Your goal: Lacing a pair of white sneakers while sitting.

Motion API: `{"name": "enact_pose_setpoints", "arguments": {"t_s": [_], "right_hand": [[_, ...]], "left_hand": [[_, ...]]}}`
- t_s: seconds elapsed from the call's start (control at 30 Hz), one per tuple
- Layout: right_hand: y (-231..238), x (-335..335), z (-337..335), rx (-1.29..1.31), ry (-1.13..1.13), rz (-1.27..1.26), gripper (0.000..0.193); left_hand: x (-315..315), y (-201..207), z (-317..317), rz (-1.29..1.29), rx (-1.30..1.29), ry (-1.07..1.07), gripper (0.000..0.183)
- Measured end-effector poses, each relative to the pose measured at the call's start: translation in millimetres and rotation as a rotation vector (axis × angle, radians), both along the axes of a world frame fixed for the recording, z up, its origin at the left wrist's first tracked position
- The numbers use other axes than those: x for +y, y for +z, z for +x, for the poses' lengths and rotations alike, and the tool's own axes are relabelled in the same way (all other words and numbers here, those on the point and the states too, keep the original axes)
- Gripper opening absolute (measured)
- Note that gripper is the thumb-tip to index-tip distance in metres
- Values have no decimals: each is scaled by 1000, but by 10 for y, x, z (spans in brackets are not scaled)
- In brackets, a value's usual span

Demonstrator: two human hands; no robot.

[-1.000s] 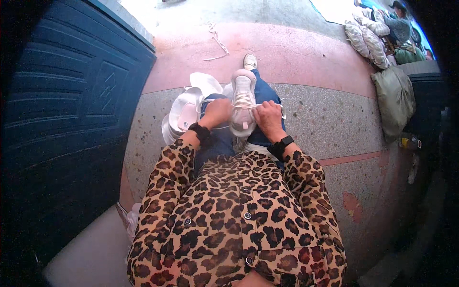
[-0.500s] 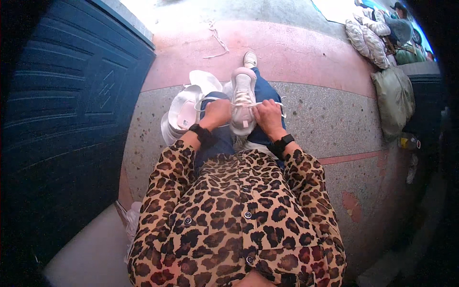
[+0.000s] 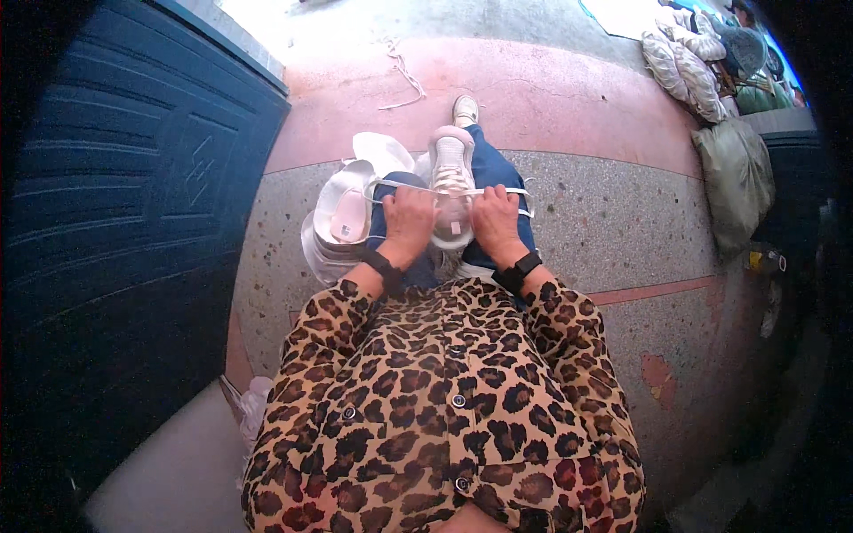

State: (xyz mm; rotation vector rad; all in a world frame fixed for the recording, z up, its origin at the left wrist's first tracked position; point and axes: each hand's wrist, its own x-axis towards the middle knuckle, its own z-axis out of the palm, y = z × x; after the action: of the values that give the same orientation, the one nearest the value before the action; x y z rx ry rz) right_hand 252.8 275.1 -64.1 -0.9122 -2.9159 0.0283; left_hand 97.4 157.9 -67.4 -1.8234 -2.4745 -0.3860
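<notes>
A pale pink and white sneaker (image 3: pixel 452 160) rests between my knees, toe pointing away from me. White shoelace (image 3: pixel 528 191) runs through its eyelets and out to both sides. My left hand (image 3: pixel 410 220) is closed on the lace's left part beside the tongue; a loop of lace hangs past its fingers. On the other side, my right hand (image 3: pixel 495 220) pinches the right part, whose free end sticks out beyond the knuckles. Between the hands the lace crosses the shoe. My fingertips are partly hidden.
Several other white shoes (image 3: pixel 345 218) stand stacked at my left leg. Loose laces (image 3: pixel 405 75) lie on the pink floor strip ahead. A dark blue panelled door (image 3: pixel 169 151) is on the left. Stuffed sacks (image 3: pixel 733 182) line the right side, with a person partly visible beyond.
My left hand has shifted right and slightly nearer me, closer to the sneaker. The right hand's fingers have changed pose a little on the lace. The sneaker stays about where it was.
</notes>
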Motion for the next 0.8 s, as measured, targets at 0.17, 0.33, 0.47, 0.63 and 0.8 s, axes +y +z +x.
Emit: {"name": "enact_pose_setpoints", "arguments": {"t_s": [0.17, 0.33, 0.47, 0.63, 0.8], "right_hand": [[-226, 92, 34, -15, 6, -178, 19], [-322, 135, 125, 322, 69, -309, 14], [-284, 48, 77, 268, 131, -188, 13], [-167, 38, -113, 46, 159, -37, 9], [-99, 121, -187, 3, 227, 12, 9]], "left_hand": [[-46, -171, -56, -52, -30, 9, 20], [-9, -14, -61, 45, -206, -44, 10], [56, -38, -211, 89, -270, -99, 11], [278, -18, -439, -65, -392, -108, 17], [464, 158, -435, -407, -170, -248, 14]]}}
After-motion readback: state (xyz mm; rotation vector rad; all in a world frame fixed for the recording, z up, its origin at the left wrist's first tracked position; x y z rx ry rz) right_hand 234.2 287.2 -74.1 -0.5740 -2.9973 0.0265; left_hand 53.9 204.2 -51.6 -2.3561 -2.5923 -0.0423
